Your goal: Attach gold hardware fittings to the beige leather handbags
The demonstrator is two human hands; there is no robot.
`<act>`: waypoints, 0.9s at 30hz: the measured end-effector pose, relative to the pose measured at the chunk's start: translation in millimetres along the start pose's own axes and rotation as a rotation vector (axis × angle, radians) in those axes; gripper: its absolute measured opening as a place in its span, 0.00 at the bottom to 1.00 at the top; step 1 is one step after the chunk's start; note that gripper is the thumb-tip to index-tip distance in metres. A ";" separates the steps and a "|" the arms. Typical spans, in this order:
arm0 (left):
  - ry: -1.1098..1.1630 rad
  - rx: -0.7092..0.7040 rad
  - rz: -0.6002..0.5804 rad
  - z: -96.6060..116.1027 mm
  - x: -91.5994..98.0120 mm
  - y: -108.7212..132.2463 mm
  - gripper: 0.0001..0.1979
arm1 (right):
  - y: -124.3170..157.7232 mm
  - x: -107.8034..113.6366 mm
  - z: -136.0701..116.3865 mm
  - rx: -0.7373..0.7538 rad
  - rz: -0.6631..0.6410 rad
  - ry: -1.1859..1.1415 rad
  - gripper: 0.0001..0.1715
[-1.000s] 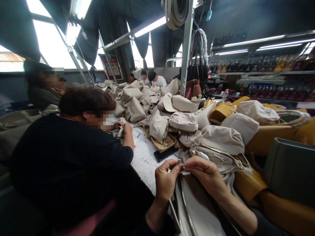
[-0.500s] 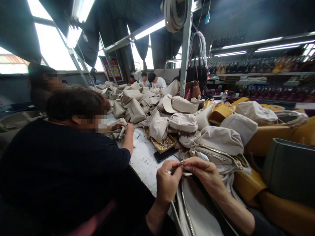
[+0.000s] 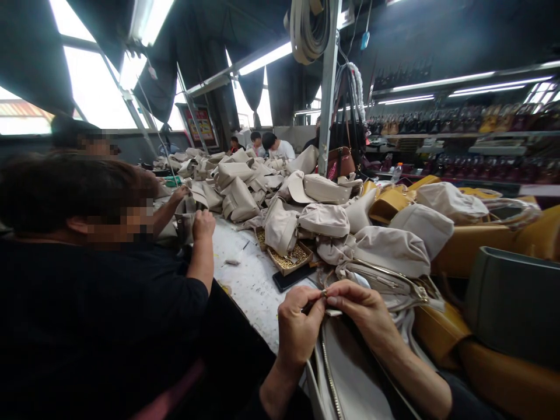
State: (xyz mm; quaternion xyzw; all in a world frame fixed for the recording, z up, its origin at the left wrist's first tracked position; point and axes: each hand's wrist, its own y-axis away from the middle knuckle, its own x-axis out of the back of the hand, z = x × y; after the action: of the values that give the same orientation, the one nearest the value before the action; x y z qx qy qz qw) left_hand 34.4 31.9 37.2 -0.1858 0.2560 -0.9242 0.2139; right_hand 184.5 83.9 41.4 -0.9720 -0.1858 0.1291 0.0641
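Observation:
In the head view, my left hand [image 3: 298, 324] and my right hand [image 3: 361, 306] meet fingertip to fingertip, both closed in a pinch. A small shiny metal fitting [image 3: 324, 293] shows between them; its exact kind is too small to tell. Just under the fingers a short pale tab [image 3: 333, 312] sticks out. Below my hands lies a beige handbag [image 3: 354, 373] with a long metal zip [image 3: 330, 373] along its side. My fingers partly hide the bag's top end.
A black phone [image 3: 292, 279] lies on the white table [image 3: 245, 286], beside an open box [image 3: 291, 265] of small gold-coloured parts. Beige bags [image 3: 238, 198] are heaped behind. Yellow bags [image 3: 472, 245] and a dark green bag [image 3: 511, 303] stand at right. A co-worker [image 3: 96, 315] sits close on my left.
My hands keep almost the same pinch and place. The co-worker on the left has leaned further left, and their hands have moved left and apart, with a bag piece between them.

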 end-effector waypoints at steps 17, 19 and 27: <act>-0.134 -0.289 -0.009 0.4 -0.1 -4.7 0.06 | -2.0 2.2 -7.7 -0.206 0.028 -0.133 0.21; -0.185 -0.357 0.008 2.7 0.0 -5.7 0.06 | -1.7 2.1 -9.2 -0.188 0.025 -0.098 0.21; -0.384 -0.544 0.088 7.1 -3.9 0.1 0.10 | 7.8 -2.5 -3.8 0.003 0.100 0.095 0.16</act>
State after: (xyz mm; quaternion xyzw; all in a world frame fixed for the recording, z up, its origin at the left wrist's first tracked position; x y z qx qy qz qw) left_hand 41.0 30.9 41.9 -0.3955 0.4561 -0.7600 0.2406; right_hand 186.0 75.5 44.3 -0.9849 -0.1338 0.0859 0.0678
